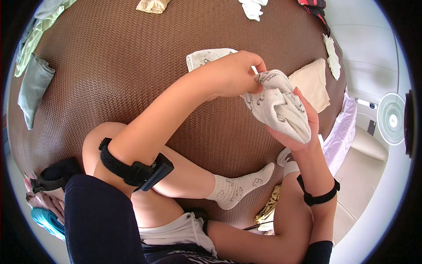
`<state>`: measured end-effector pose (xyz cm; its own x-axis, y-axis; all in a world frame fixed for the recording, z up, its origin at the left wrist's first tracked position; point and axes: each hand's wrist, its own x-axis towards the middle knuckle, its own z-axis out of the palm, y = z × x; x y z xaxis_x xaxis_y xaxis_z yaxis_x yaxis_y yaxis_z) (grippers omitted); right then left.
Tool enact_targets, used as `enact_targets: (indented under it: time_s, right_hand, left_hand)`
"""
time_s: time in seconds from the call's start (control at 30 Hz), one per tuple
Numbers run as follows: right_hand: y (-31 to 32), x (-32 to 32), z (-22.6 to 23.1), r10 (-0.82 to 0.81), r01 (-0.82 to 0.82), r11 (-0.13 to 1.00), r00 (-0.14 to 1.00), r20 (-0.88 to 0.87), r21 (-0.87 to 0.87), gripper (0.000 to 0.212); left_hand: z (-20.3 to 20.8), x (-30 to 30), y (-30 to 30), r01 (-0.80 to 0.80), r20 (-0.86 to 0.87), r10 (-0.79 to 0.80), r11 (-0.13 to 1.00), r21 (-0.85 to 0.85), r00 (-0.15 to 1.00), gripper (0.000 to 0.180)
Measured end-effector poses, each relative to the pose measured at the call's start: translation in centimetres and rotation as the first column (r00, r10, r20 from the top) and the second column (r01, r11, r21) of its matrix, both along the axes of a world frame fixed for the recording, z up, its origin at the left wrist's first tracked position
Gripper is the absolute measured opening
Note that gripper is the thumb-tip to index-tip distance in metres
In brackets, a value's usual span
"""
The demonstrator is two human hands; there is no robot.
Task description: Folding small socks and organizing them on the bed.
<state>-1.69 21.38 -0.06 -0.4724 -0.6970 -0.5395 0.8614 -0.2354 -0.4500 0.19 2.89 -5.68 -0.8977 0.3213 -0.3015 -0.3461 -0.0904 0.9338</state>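
A bunched white cloth with a dark line print is held up between my hands, its layers folded into each other; whether it is a garment cannot be made out. My left hand pinches its upper left edge between thumb and fingers. Around its lower right side wraps my right hand, palm under the cloth and a fingertip showing at the edge. Behind my left wrist lies another white piece with a similar print, partly hidden by the arm.
I sit on a brown woven mat. A folded cream cloth lies right of my hands, a lilac cloth at the edge. A grey cloth is far left, piled clothes near left. A white fan stands right.
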Motion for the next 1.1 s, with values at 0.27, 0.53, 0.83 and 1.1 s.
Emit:
enact_targets:
  time_s: [0.27,0.53,0.83,1.1]
  right_hand:
    - [-0.2,0.3,-0.2,0.094,-0.09,0.995,0.986,-0.135,0.035,0.048]
    - [-0.1,0.0,0.5,0.106,-0.104,0.994,0.99,-0.095,0.031,0.046]
    - [-1.0,0.2,0.4,0.122,-0.13,0.989,0.987,-0.106,-0.075,0.053]
    - [-0.5,-0.1,1.1,0.256,-0.24,0.966,0.937,-0.239,0.095,0.073]
  left_hand:
    - [-0.1,0.1,0.3,-0.003,0.002,0.003,1.0,0.008,1.0,0.025]
    - [0.1,-0.1,-0.3,0.038,0.016,-0.038,0.999,-0.006,0.999,0.022]
    - [0.2,0.0,-0.1,0.015,0.076,-0.02,0.998,0.065,0.997,0.024]
    - [0.4,0.0,-0.3,0.056,0.026,-0.058,0.996,0.07,0.998,0.024]
